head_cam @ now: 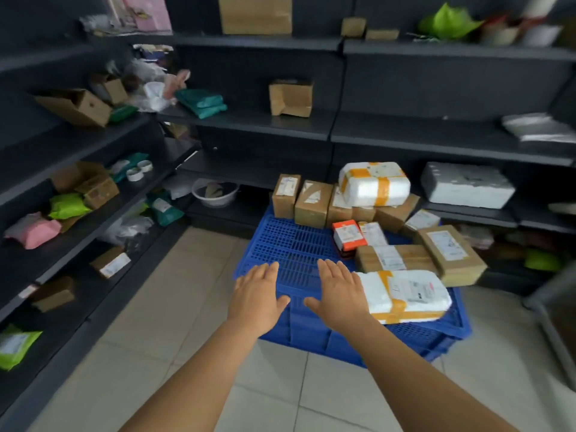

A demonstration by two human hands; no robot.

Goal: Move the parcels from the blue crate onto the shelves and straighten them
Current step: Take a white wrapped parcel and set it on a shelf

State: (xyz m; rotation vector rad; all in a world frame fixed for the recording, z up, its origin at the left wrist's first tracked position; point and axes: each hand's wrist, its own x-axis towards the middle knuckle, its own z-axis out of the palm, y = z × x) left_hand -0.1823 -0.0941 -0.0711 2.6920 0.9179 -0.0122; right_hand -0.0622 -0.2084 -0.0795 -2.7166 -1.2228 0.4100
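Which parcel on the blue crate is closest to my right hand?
The white foam parcel with orange tape at the crate's near right corner, just beside your right hand. The other white taped parcel sits on the brown boxes at the far side.

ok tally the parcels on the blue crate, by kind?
White foam parcels with orange tape: 2
Orange-and-white box: 1
Brown cardboard boxes: 8 visible; the stack may hide more
Total: 11 visible on the blue crate
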